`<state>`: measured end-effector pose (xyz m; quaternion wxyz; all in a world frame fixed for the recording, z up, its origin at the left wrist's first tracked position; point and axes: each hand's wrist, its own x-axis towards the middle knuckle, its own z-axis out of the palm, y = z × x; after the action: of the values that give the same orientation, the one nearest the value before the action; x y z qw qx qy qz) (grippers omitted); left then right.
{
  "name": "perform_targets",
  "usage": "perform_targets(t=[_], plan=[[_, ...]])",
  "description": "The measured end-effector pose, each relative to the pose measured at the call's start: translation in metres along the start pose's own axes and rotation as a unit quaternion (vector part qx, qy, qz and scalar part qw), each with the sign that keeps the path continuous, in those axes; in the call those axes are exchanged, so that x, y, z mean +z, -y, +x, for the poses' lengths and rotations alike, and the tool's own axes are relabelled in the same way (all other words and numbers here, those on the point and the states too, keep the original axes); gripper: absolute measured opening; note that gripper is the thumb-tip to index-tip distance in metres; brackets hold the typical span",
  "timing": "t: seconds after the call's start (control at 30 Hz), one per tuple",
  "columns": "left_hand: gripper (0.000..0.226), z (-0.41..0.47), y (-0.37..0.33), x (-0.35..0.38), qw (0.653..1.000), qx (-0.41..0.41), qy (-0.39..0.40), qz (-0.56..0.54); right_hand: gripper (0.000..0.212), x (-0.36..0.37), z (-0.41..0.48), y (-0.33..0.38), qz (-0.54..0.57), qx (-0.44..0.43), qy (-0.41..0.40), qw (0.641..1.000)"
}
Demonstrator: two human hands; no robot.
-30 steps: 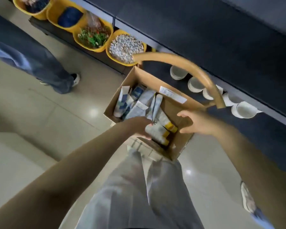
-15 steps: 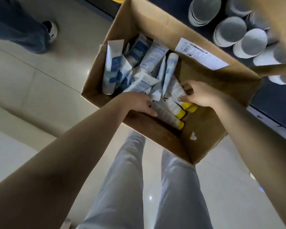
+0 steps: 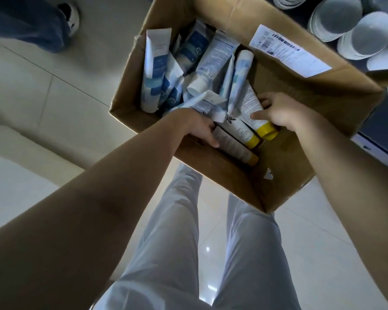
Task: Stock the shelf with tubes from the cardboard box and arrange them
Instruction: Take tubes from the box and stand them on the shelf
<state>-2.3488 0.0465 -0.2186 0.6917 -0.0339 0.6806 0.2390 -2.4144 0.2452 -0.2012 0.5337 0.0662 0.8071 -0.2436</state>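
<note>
Two hands are down inside the cardboard box [image 3: 336,92], which is open at the top and sits in front of the person's pale trousers [image 3: 166,242]. The right hand [image 3: 280,113] grasps a yellow-cap tube [image 3: 248,98]: the thumb lies across its front and the fingers curl round behind it. Just beside it lie two more tubes with yellow caps, the middle tube [image 3: 238,128] and the lowest tube [image 3: 232,145], side by side near the close wall of the box. The left hand [image 3: 195,128] reaches in among them. Its thumb rests on the lowest tube, but its fingers are hidden under other tubes, so I cannot tell if it is gripping anything. Many blue and white tubes [image 3: 155,63] are piled at the far left of the box, some leaning on the wall, some lying over each other. A white label [image 3: 289,50] is stuck on a box flap. Past the box, at the top right, are stacks of white bowls [image 3: 336,16]. Someone else's shoe [image 3: 71,15] stands on the pale floor [image 3: 54,97].
</note>
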Motion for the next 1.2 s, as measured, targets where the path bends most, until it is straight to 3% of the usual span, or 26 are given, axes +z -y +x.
perform_targets(t=[0.07,0.2,0.33,0.47,0.6,0.77,0.87,1.03,1.2], plan=[[0.086,0.0,0.001,0.001,1.0,-0.001,-0.001,-0.021,0.059,-0.003,0.0,-0.003,0.03,0.013,0.01,0.999],[0.049,-0.005,-0.007,0.003,0.998,0.032,-0.038,-0.043,0.056,-0.008,0.0,-0.01,0.058,0.043,0.016,0.997],[0.033,-0.003,-0.012,0.013,0.993,0.058,-0.088,-0.046,0.041,-0.007,0.001,-0.014,0.062,0.063,0.016,0.996],[0.037,-0.013,-0.014,0.013,0.99,0.076,-0.118,-0.026,0.032,-0.011,-0.003,-0.013,0.102,0.062,0.021,0.993],[0.035,-0.031,-0.018,0.015,0.974,0.107,-0.199,0.0,0.046,-0.016,-0.032,-0.013,0.143,0.03,0.008,0.989],[0.025,-0.088,-0.026,0.02,0.934,0.134,-0.322,0.074,0.047,-0.026,-0.099,-0.011,0.21,-0.061,-0.02,0.976],[0.021,-0.144,-0.026,0.026,0.893,0.203,-0.39,0.094,0.045,-0.03,-0.153,0.004,0.261,-0.109,-0.055,0.958],[0.028,-0.246,-0.04,0.038,0.856,0.227,-0.461,-0.054,0.034,-0.04,-0.248,0.034,0.331,-0.188,-0.137,0.915],[0.02,-0.331,-0.07,0.039,0.775,0.333,-0.526,-0.114,0.03,-0.053,-0.334,0.051,0.416,-0.272,-0.199,0.845]])
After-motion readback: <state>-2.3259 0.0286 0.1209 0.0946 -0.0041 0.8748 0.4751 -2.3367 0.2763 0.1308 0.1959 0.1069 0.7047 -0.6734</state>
